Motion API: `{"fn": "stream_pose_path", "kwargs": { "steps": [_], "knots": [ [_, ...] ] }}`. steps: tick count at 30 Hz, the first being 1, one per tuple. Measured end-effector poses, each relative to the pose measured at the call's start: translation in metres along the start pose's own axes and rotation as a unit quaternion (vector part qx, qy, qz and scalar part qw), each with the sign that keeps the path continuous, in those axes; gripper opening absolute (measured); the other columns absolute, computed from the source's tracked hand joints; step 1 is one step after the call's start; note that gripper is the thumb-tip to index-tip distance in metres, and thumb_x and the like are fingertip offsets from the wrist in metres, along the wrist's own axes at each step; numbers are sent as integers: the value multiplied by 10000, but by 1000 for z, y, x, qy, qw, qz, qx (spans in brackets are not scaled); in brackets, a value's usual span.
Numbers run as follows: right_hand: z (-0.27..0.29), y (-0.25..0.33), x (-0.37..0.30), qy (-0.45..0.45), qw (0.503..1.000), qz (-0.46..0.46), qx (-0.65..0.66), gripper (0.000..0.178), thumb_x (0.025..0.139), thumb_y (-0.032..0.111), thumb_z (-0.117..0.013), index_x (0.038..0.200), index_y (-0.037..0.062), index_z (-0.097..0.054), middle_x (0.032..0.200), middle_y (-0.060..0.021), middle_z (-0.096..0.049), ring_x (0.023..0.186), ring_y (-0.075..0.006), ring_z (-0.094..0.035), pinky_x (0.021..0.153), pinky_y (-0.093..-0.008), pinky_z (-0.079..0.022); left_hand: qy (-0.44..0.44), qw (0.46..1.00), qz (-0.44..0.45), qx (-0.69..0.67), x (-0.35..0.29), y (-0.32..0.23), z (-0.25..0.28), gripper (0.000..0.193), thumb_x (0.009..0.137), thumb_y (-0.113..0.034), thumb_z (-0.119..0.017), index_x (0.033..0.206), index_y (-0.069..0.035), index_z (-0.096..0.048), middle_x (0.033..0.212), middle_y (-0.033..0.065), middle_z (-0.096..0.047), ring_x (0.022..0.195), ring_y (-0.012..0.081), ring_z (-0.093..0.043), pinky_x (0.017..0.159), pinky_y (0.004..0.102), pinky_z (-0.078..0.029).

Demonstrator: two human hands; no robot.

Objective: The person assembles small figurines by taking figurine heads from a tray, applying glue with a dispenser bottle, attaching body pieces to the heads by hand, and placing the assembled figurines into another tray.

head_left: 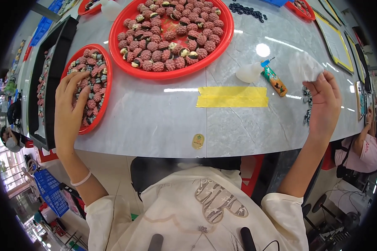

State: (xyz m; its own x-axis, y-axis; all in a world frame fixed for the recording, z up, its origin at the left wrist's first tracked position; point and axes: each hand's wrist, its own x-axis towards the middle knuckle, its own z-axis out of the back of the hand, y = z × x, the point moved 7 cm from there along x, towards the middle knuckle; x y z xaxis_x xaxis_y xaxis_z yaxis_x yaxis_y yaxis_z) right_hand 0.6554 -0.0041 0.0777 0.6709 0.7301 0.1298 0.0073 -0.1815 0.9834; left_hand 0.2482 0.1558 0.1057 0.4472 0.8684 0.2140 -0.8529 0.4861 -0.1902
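Though apart, left fingers [83,98] over one tray [110,83], hold unclear; right fingers [324,86] tight on one sheet [304,67]

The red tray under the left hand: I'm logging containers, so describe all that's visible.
The red tray looks plastic, with a curved rim. It lies flat on the grey table, filled with knobbly pink and grey pieces. The left hand overlaps its left side; whether it touches the pieces is unclear.

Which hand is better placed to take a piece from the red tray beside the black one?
Probably the left hand: its fingers are over that red tray, while the right hand is across the table, holding something white.
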Motion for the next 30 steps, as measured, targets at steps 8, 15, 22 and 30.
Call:
{"fn": "stream_pose_path", "kwargs": {
  "steps": [8, 15, 22, 30],
  "knots": [
    [-10, -23, 11, 13, 961, -17, -274, 277, 778, 79, -504, 1025, -45, -481, 937, -114, -543, 683, -138, -552, 623, -230, -455, -10, 992, -94, -77, 46, -64, 22, 233, 770, -157, -501, 969, -38, -525, 1012, 85, -503, 894, 209, -500, 746, 272, -384],
    [-27, 12, -18, -6, 885, 108, -454, 196, 735, 41, -534, 929, 19, -553, 927, -53, -543, 618, -89, -497, 510, -207, -403, -5, 934, -351, -64, 72, -137, -64, 298, 772, -264, -503, 1030, -115, -498, 1082, 60, -475, 1017, 231, -445, 828, 376, -348],
    [-9, 12, -48, 28, 915, 70, -397, 158, 734, 23, -527, 889, 5, -551, 854, -37, -528, 619, -72, -460, 547, -185, -367, -32, 968, -249, 14, 78, -113, -68, 381, 745, -365, -514, 1068, -168, -469, 1050, 34, -482, 984, 218, -452, 790, 441, -349],
    [-24, 11, -58, 93, 910, 98, -392, 121, 764, 7, -487, 877, -9, -529, 822, -31, -523, 655, -70, -445, 599, -179, -361, -63, 961, -265, 44, 82, -113, -71, 395, 678, -212, -585, 1053, -136, -487, 927, 87, -510, 879, 244, -491, 701, 382, -412]
  ]
}}
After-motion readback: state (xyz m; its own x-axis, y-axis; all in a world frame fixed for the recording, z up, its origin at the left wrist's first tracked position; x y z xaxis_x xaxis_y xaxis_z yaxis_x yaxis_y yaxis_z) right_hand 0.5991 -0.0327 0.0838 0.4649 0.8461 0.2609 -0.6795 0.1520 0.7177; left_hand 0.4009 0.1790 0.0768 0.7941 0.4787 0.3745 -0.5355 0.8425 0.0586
